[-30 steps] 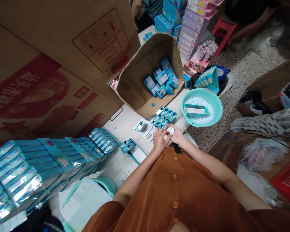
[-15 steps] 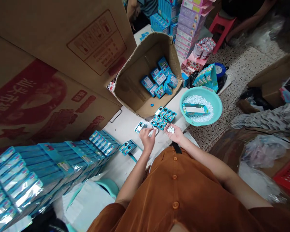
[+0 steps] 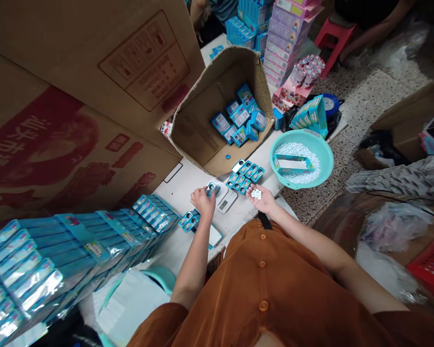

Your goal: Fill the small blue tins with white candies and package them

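My left hand (image 3: 203, 201) grips a small blue candy box (image 3: 212, 188) with a round dark hole in its top, at the left edge of a white digital scale (image 3: 227, 201). My right hand (image 3: 263, 201) lies palm up, cupped under a small heap of white tablets (image 3: 256, 193). Just beyond its fingertips, several blue candy boxes (image 3: 241, 180) stand together in rows with their holes upward. A smaller group of the same boxes (image 3: 188, 220) stands left of my left wrist. A turquoise basin (image 3: 327, 166) full of white tablets sits at the right, with an open blue carton (image 3: 292, 168) lying in it.
An open cardboard box (image 3: 191, 125) holding several blue boxes stands behind the scale. Large cartons (image 3: 75, 120) wall off the left. Wrapped blue packs (image 3: 75, 236) line the near left. Pink and purple boxes (image 3: 285, 38) are stacked at the back. A person sits near a red stool (image 3: 332, 43).
My left hand has moved left from over the scale and has taken hold of the small box there. The scale's display has come into view. My right hand stays almost still.
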### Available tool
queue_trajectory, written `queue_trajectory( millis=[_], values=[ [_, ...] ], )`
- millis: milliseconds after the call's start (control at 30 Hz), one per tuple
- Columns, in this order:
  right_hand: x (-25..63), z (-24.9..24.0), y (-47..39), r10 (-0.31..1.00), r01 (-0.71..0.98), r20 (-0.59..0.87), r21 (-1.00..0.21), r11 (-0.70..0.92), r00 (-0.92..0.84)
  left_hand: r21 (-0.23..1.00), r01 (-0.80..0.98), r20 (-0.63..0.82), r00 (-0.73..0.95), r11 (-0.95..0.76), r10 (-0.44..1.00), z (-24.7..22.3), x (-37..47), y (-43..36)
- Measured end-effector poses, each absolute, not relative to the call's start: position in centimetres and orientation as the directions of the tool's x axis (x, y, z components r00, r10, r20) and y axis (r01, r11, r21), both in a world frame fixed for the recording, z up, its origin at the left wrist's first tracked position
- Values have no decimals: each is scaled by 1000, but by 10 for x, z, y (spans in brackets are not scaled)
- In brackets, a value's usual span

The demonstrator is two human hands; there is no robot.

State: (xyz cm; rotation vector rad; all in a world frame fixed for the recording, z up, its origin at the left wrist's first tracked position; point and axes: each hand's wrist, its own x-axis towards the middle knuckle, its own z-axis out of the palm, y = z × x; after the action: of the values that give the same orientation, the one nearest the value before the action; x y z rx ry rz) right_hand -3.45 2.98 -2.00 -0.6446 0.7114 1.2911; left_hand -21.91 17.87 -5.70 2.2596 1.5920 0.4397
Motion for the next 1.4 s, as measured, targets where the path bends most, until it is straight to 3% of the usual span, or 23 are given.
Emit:
queue_trajectory(
  millis=[567,733,900,1067,1267,1400],
  values=[
    [-37,-18,33,617,-992,-778,-70,102,119,568,791,48,244,-228,968,-54,-253,126],
    [-37,-20,32,622,-993,-774,-80,82,114,680,647,85,396,-344,914,-42,-235,102],
    [-39,-20,30,663,-996,-743,-60,70,92,764,428,70,690,-484,721,-24,-211,70],
    [-43,-18,31,668,-999,-744,-45,8,39,725,412,121,713,-552,690,-6,-184,74],
    [-47,-22,29,695,-998,-717,-67,-3,46,542,494,89,771,-680,630,-5,-168,80],
    [-49,-27,27,702,-997,-710,-78,-11,47,495,519,89,767,-697,635,-7,-170,78]
  ],
)
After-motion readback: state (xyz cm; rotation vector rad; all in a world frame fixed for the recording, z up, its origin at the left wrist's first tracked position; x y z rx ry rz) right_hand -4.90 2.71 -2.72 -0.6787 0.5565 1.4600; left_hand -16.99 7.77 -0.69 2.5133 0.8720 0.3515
